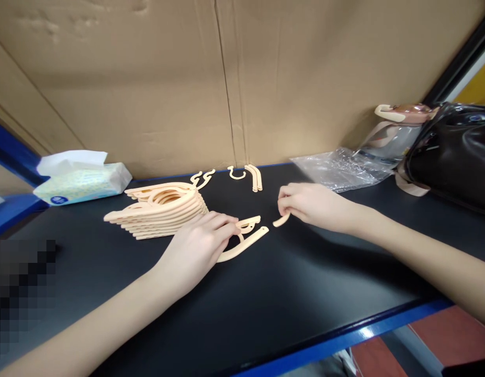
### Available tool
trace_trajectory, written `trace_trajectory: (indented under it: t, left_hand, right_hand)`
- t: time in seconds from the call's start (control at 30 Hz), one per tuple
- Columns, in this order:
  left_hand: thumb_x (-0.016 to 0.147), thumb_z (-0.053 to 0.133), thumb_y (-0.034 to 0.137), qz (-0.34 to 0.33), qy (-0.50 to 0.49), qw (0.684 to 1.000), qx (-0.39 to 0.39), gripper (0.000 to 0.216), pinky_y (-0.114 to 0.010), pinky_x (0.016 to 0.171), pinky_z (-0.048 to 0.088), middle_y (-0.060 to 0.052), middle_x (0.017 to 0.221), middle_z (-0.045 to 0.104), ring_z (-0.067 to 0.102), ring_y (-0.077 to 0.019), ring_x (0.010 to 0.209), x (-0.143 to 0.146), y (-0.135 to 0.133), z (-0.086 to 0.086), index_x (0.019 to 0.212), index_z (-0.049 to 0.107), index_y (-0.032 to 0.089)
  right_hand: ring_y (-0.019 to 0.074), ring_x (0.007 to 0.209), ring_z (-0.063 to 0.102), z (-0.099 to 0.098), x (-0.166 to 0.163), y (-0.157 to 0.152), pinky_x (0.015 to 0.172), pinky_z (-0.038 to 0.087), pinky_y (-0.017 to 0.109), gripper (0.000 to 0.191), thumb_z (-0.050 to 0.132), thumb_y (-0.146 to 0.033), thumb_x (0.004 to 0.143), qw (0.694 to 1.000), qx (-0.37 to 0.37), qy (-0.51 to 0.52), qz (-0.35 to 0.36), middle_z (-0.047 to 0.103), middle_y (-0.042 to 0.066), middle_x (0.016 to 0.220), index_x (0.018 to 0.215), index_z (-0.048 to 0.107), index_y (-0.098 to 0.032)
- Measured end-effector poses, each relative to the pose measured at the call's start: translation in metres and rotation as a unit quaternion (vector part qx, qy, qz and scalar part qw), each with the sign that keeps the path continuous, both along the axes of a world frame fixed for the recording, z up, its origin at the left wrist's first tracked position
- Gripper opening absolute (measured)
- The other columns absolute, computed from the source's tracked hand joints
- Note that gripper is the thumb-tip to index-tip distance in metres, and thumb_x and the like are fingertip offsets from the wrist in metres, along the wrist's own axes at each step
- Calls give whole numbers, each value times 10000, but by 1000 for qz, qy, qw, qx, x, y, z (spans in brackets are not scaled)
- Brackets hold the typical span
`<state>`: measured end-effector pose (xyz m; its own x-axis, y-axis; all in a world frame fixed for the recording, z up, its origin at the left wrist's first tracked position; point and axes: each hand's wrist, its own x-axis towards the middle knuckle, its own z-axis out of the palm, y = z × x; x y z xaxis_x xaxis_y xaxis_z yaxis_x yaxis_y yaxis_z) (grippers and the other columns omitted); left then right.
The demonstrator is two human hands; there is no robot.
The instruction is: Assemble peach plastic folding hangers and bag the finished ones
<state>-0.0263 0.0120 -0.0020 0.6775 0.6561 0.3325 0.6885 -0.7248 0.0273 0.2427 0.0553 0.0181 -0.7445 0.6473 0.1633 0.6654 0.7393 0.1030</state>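
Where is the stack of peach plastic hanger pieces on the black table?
In the head view, the stack of peach plastic hanger pieces lies left of centre on the black table, between the tissue pack and the left hand.

Two hands are in view, the left hand [201, 243] and the right hand [305, 204]. One stack of peach plastic hangers [159, 209] lies on the counter [289, 293]; its layers are too close to count surely. One partly built hanger [244, 238] lies apart. Four loose peach pieces [242, 177] lie near the cardboard wall, and one short piece [281, 220] sits in the right hand. One tissue pack [83, 180], one clear plastic bag [336, 167], one black bag [454, 152].
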Motion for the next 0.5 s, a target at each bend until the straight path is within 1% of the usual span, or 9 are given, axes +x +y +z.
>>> trace_trajectory:
  t: [0.07, 0.2, 0.23, 0.3, 0.4, 0.47, 0.5]
  left_hand:
    - [924, 391, 131, -3, 5, 1000, 10, 285, -339, 772, 522, -34, 1111, 674, 636, -206, 945, 0, 0, 1, 997, 657, 205]
    - [901, 407, 131, -6, 19, 1000, 20, 300, -339, 779, 537, -36, 1119, 686, 654, -206, 937, 0, -1, 3, 1024, 671, 199]
    - [899, 409, 136, -6, 22, 999, 24, 300, -338, 779, 540, -36, 1117, 689, 658, -207, 935, 0, -2, 3, 1024, 675, 196]
    - [906, 399, 147, -7, 31, 999, 38, 310, -342, 782, 545, -41, 1114, 693, 663, -212, 941, 0, -2, 4, 1026, 682, 186]
    - [921, 376, 155, -16, 42, 997, 58, 330, -352, 790, 549, -57, 1127, 689, 659, -223, 971, -1, -2, 3, 1050, 680, 160]
    - [913, 381, 146, -17, 42, 997, 60, 328, -354, 793, 549, -63, 1130, 686, 652, -224, 989, -1, -2, 2, 1059, 674, 152]
    - [906, 387, 140, -12, 39, 997, 58, 323, -356, 793, 548, -63, 1127, 685, 650, -224, 991, -1, -2, 1, 1058, 672, 153]
  right_hand:
    - [177, 777, 559, 4, -3, -4, 713, 379, 301, 239, 512, -12, 813, 1000, 5, -6, 21, 632, 12, 813, 741, 650, -194]
    - [187, 775, 550, 7, -15, -18, 753, 375, 328, 202, 507, -86, 846, 998, 29, 9, 60, 636, 26, 831, 903, 675, -181]
    - [185, 763, 548, 7, -18, -22, 751, 378, 329, 197, 505, -93, 847, 998, 24, 3, 65, 632, 30, 832, 909, 673, -175]
    - [177, 732, 546, 7, -22, -28, 743, 385, 327, 188, 500, -92, 846, 997, 3, -11, 71, 622, 28, 817, 859, 668, -174]
    - [156, 732, 558, 9, -21, -30, 738, 393, 298, 219, 484, -86, 858, 995, -47, -2, 91, 614, 8, 793, 790, 661, -195]
    - [150, 760, 575, 12, -16, -27, 727, 392, 280, 225, 478, -92, 865, 995, -52, 15, 87, 622, -4, 794, 803, 662, -207]
    - [153, 773, 583, 14, -13, -24, 714, 389, 276, 217, 476, -100, 868, 997, -39, 20, 66, 629, -4, 802, 827, 661, -205]
